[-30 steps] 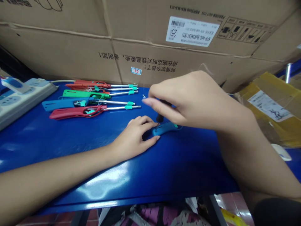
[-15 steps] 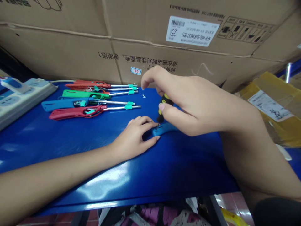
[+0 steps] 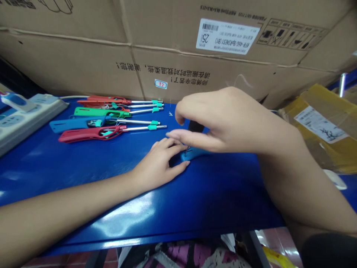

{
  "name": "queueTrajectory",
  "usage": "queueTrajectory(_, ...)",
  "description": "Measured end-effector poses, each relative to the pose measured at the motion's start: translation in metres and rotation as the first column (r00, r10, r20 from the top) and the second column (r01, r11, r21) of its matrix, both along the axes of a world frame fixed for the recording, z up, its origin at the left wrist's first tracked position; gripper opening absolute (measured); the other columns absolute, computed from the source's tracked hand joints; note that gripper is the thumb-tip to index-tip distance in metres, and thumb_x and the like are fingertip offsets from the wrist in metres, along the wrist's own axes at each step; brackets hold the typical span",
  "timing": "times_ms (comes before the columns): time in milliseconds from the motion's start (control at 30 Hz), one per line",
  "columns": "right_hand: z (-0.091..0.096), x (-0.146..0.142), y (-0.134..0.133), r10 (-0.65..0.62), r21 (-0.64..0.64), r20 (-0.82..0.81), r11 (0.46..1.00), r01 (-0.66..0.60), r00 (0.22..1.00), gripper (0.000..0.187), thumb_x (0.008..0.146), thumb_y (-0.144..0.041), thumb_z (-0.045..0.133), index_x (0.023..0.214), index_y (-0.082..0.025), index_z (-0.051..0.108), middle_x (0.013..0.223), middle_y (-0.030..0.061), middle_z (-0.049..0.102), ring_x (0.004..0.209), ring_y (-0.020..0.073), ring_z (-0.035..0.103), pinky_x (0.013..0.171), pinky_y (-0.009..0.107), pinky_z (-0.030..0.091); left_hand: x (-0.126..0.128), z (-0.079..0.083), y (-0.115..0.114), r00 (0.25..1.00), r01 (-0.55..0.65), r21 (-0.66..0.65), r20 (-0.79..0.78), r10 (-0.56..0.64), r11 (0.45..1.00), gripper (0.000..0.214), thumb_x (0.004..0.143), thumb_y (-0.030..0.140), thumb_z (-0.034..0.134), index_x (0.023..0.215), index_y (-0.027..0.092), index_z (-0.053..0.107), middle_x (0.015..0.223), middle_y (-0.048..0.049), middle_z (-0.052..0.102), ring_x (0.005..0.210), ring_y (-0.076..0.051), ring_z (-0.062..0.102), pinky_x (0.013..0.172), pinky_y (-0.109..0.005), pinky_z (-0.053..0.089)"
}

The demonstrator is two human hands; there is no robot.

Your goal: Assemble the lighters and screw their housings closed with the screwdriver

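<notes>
A blue long-nosed lighter (image 3: pixel 192 153) lies on the blue table (image 3: pixel 83 175), mostly hidden under my hands. My left hand (image 3: pixel 158 163) pinches its near end and pins it to the table. My right hand (image 3: pixel 223 119) is closed round a small black screwdriver (image 3: pixel 193 128) that stands upright, its tip on the lighter's body. Only the dark handle shows between my fingers.
Several finished lighters (image 3: pixel 108 119) in red, green and blue lie in a row at the back left. A white power strip (image 3: pixel 25 113) sits at the far left. Big cardboard boxes (image 3: pixel 167 48) wall the back. A yellow parcel (image 3: pixel 323 126) lies at the right.
My right fingers have turned about the screwdriver handle: half a second ago the yellow-and-black handle showed, now the fingers cover it. The left hand and the lighter have stayed put.
</notes>
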State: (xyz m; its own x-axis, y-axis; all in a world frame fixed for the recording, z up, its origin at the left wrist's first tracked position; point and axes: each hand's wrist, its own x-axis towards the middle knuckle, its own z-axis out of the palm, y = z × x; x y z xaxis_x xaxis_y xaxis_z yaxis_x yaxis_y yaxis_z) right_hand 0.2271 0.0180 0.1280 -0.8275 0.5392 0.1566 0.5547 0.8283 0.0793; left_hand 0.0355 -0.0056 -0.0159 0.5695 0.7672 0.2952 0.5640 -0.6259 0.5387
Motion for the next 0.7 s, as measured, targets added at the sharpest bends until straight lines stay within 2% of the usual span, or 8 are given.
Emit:
queueTrajectory(100, -0.0026, -0.0012, 0.0007, 0.025, 0.071, -0.028, 0.997, -0.023, 0.999, 0.028, 0.101, -0.027, 0.038, 0.118, -0.018, 0.059, 0.092, 0.0017, 0.068, 0.077, 0.0148, 0.061, 0.064, 0.027, 0.036, 0.0001, 0.0009, -0.0001, 1.000, 0.006, -0.004, -0.008, -0.006, 1.000, 0.037, 0.095, 0.036, 0.063, 0.128, 0.021, 0.067, 0.134, -0.0125, 0.063, 0.123, -0.032, 0.058, 0.106, -0.053, 0.048)
queueTrajectory(167, -0.0029, -0.0014, -0.0008, 0.051, 0.058, -0.069, 0.997, -0.047, 0.996, 0.038, 0.094, -0.018, 0.040, 0.131, -0.018, 0.051, 0.097, 0.0006, 0.069, 0.073, 0.0130, 0.060, 0.063, 0.026, 0.037, 0.0002, 0.0012, 0.0002, 1.000, 0.020, -0.004, 0.004, -0.020, 1.000, 0.036, 0.095, 0.036, 0.064, 0.128, 0.020, 0.067, 0.131, -0.0119, 0.064, 0.122, -0.032, 0.059, 0.105, -0.052, 0.048)
queueTrajectory(233, -0.0026, -0.0018, -0.0029, 0.047, 0.046, -0.085, 0.998, -0.043, 0.995, 0.046, 0.091, -0.017, 0.041, 0.137, -0.017, 0.046, 0.099, 0.0007, 0.069, 0.071, 0.0128, 0.060, 0.062, 0.027, 0.039, 0.0001, 0.0008, 0.0004, 0.999, 0.029, -0.008, 0.014, -0.029, 1.000, 0.036, 0.095, 0.036, 0.063, 0.128, 0.020, 0.066, 0.129, -0.0112, 0.065, 0.120, -0.031, 0.060, 0.105, -0.051, 0.049)
queueTrajectory(333, -0.0035, -0.0035, -0.0037, -0.086, 0.143, -0.036, 0.986, 0.090, 0.996, 0.039, 0.101, -0.038, 0.037, 0.127, -0.015, 0.055, 0.083, 0.0021, 0.068, 0.068, 0.0168, 0.062, 0.060, 0.029, 0.038, -0.0001, 0.0003, 0.0004, 1.000, 0.020, -0.015, 0.009, -0.020, 1.000, 0.038, 0.095, 0.036, 0.063, 0.129, 0.021, 0.066, 0.129, -0.0110, 0.065, 0.120, -0.031, 0.060, 0.106, -0.052, 0.048)
queueTrajectory(400, -0.0054, -0.0045, -0.0020, -0.176, 0.198, -0.024, 0.964, 0.178, 0.984, 0.049, 0.103, -0.053, 0.031, 0.117, -0.015, 0.059, 0.076, 0.0032, 0.066, 0.070, 0.0200, 0.065, 0.061, 0.029, 0.038, -0.0002, 0.0005, 0.0005, 1.000, 0.011, -0.014, 0.000, -0.011, 1.000, 0.038, 0.095, 0.037, 0.063, 0.129, 0.021, 0.066, 0.131, -0.0114, 0.064, 0.122, -0.032, 0.059, 0.107, -0.053, 0.047)
queueTrajectory(467, -0.0071, -0.0047, 0.0000, -0.189, 0.173, -0.043, 0.966, 0.194, 0.981, 0.045, 0.104, -0.051, 0.033, 0.117, -0.015, 0.057, 0.081, 0.0041, 0.067, 0.078, 0.0212, 0.067, 0.065, 0.029, 0.040, -0.0002, 0.0007, 0.0005, 1.000, 0.009, -0.013, -0.006, -0.009, 1.000, 0.037, 0.095, 0.037, 0.064, 0.128, 0.021, 0.067, 0.132, -0.0118, 0.063, 0.123, -0.032, 0.059, 0.107, -0.053, 0.047)
queueTrajectory(600, -0.0060, -0.0031, -0.0008, -0.060, 0.016, -0.088, 0.998, 0.062, 0.994, 0.034, 0.099, -0.036, 0.051, 0.127, -0.018, 0.047, 0.106, 0.0045, 0.068, 0.085, 0.0175, 0.065, 0.067, 0.028, 0.041, -0.0005, 0.0000, -0.0001, 1.000, 0.008, -0.011, 0.010, -0.008, 1.000, 0.040, 0.095, 0.036, 0.064, 0.132, 0.021, 0.065, 0.135, -0.0124, 0.062, 0.124, -0.033, 0.058, 0.107, -0.055, 0.047)
queueTrajectory(700, -0.0026, -0.0027, -0.0056, -0.027, -0.043, -0.075, 0.999, 0.024, 0.997, 0.032, 0.098, -0.038, 0.051, 0.123, -0.019, 0.049, 0.110, 0.0042, 0.065, 0.086, 0.0170, 0.063, 0.069, 0.029, 0.042, -0.0005, -0.0001, -0.0009, 1.000, 0.004, -0.033, 0.028, -0.003, 0.999, 0.041, 0.094, 0.036, 0.064, 0.132, 0.021, 0.064, 0.137, -0.0130, 0.061, 0.124, -0.034, 0.058, 0.105, -0.057, 0.049)
